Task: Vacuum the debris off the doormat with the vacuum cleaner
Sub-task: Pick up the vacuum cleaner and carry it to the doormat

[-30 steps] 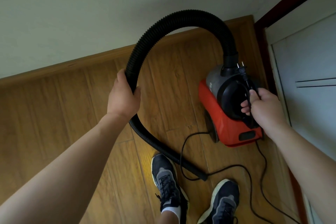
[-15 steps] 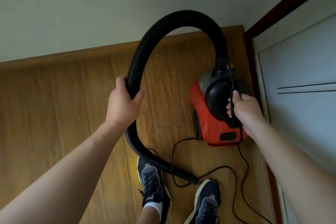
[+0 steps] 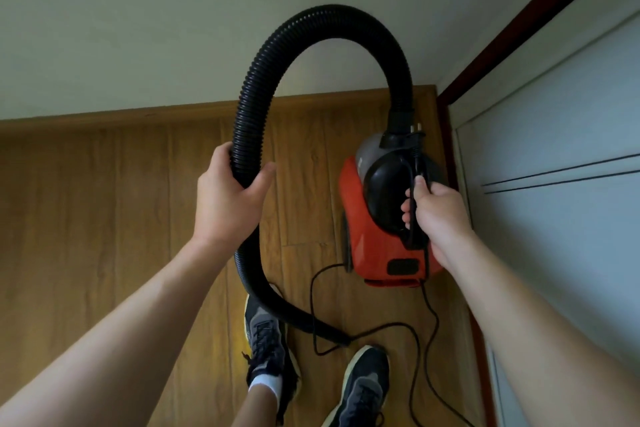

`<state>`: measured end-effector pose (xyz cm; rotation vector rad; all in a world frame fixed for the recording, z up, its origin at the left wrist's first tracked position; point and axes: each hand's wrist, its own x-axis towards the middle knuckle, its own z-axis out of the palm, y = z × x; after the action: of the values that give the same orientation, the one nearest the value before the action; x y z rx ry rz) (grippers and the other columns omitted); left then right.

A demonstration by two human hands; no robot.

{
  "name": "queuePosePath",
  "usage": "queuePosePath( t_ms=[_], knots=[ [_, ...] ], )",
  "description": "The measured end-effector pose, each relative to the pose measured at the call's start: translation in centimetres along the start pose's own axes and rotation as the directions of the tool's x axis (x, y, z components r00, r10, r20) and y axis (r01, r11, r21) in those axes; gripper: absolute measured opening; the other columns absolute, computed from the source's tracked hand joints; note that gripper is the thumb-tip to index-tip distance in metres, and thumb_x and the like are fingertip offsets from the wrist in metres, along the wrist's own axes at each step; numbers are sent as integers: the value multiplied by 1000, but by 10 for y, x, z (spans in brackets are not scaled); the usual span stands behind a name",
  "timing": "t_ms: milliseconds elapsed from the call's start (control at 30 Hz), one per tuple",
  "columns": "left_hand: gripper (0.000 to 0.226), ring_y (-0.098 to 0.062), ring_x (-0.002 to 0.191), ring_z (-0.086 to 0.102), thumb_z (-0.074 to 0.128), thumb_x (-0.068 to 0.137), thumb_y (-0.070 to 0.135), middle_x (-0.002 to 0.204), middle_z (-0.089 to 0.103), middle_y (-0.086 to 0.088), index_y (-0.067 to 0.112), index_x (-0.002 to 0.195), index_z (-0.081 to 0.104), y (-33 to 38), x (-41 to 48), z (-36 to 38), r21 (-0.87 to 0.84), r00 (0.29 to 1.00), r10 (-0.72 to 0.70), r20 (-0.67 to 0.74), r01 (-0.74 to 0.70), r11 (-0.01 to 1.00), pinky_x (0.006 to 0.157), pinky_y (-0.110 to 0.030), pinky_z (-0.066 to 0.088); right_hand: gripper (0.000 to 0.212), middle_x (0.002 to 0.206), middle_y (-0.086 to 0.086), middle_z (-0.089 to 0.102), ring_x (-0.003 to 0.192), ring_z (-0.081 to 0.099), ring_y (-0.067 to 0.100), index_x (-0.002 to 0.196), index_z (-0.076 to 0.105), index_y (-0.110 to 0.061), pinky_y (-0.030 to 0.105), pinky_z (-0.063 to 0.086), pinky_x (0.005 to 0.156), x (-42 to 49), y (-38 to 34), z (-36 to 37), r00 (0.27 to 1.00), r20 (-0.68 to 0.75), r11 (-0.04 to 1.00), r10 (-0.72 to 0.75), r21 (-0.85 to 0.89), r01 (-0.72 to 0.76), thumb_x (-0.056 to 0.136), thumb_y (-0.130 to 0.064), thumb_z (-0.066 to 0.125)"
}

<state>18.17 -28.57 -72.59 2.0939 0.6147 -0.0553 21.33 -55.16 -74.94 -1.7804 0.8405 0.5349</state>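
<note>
Vacuum cleaner (image 3: 381, 236), red canister, hangs above wood floor (image 3: 104, 218) by the door; doormat not visible. Right hand (image 3: 440, 215) clenches handle plus cord (image 3: 412, 333); left hand (image 3: 225, 201) wraps hose (image 3: 332, 17). Risk: slack cord loops by shoes (image 3: 266, 340), likely snagging a step.

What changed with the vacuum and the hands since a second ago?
Little: both hands keep their grips. The left hand still clasps the black ribbed hose; the right hand still holds the red-and-black canister vacuum by its handle, plug cord under the fingers. The feet stepped forward; more wall shows.
</note>
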Motion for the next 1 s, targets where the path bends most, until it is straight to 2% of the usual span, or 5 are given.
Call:
queuePosePath(
  t_ms=[267, 567, 700, 833, 1000],
  knots=[
    [30, -15, 76, 67, 70, 95, 31, 88, 67, 2, 23, 119, 54, 51, -59, -37, -61, 989, 31, -148, -40, 997, 57, -13, 48, 32, 71, 4, 64, 63, 60, 16, 93, 67, -14, 35, 54, 64, -70, -28, -26, 995, 56, 997, -81, 16, 80, 106, -34, 47],
    [22, 6, 67, 57, 70, 95, 26, 81, 59, 8, 15, 108, 55, 122, -132, -106, -95, 964, 74, -255, -101, 990, 55, -9, 45, 32, 62, 0, 62, 58, 58, 17, 88, 66, -13, 34, 52, 59, -169, -74, -50, 970, 154, 981, -187, 72, 178, 105, -33, 48],
    [23, -5, 71, 61, 70, 95, 29, 82, 64, 0, 16, 106, 55, 153, -163, -147, -144, 950, 63, -305, -111, 983, 58, -13, 49, 34, 60, 1, 62, 55, 57, 17, 86, 67, -11, 34, 51, 56, -228, -97, -57, 944, 189, 962, -270, 104, 254, 106, -32, 48],
    [22, -22, 73, 65, 70, 94, 31, 84, 67, -8, 20, 97, 51, 179, -197, -188, -185, 944, 71, -322, -136, 973, 63, -35, 57, 35, 58, 3, 60, 51, 52, 18, 81, 65, -9, 32, 47, 50, -289, -121, -60, 904, 207, 925, -373, 161, 344, 105, -31, 50],
    [22, -25, 73, 66, 70, 93, 29, 84, 67, -11, 18, 96, 51, 197, -242, -245, -236, 921, 90, -380, -191, 953, 63, -34, 56, 35, 56, 3, 59, 48, 51, 18, 79, 65, -8, 31, 45, 46, -369, -143, -60, 853, 200, 873, -483, 189, 450, 104, -29, 52]
  ],
)
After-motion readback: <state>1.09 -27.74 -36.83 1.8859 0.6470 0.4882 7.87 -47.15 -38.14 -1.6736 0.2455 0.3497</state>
